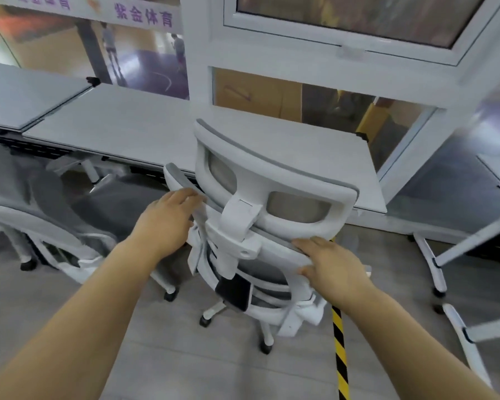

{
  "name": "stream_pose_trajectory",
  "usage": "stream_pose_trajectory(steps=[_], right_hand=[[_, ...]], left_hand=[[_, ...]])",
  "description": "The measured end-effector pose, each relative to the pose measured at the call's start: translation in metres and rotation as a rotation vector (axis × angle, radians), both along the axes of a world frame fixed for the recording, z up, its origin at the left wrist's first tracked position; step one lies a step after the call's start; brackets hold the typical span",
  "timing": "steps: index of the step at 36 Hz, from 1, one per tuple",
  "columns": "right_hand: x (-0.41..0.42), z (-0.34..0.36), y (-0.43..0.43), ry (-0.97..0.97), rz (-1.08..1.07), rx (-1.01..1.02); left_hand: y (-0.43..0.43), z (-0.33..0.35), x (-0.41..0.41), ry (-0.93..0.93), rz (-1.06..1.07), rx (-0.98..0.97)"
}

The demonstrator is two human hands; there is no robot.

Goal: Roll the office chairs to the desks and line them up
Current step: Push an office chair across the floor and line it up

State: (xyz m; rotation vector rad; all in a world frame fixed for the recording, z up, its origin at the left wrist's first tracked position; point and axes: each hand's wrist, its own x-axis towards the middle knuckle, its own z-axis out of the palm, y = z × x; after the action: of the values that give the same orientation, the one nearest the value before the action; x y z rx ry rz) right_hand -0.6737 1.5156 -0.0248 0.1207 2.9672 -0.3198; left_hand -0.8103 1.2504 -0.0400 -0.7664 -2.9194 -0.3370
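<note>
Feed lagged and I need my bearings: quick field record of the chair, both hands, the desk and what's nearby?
held chair: white frame, grey mesh, its back toward the camera, facing the desk
left hand: grips backrest top, left side
right hand: grips backrest top, right side
desk: white top, directly ahead of held chair
second chair: left of held chair, by the desks
floor tape: yellow-black stripe, by held chair's base

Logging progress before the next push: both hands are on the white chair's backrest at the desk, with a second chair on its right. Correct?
No: the head view shows the second chair left of the white chair, not right. The left hand and right hand do hold its backrest at the desk.
</note>
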Motion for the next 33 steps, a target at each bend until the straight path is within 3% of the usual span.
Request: stream_pose_trajectory(steps=[20,33], right_hand=[[0.036,-0.001,0.09,0.051,-0.203,-0.189],[0.055,-0.009,0.126,0.085,-0.162,-0.22]], left_hand=[[0.055,-0.01,0.055,0.039,-0.116,0.185],[0.085,-0.012,0.098,0.008,0.009,0.202]])
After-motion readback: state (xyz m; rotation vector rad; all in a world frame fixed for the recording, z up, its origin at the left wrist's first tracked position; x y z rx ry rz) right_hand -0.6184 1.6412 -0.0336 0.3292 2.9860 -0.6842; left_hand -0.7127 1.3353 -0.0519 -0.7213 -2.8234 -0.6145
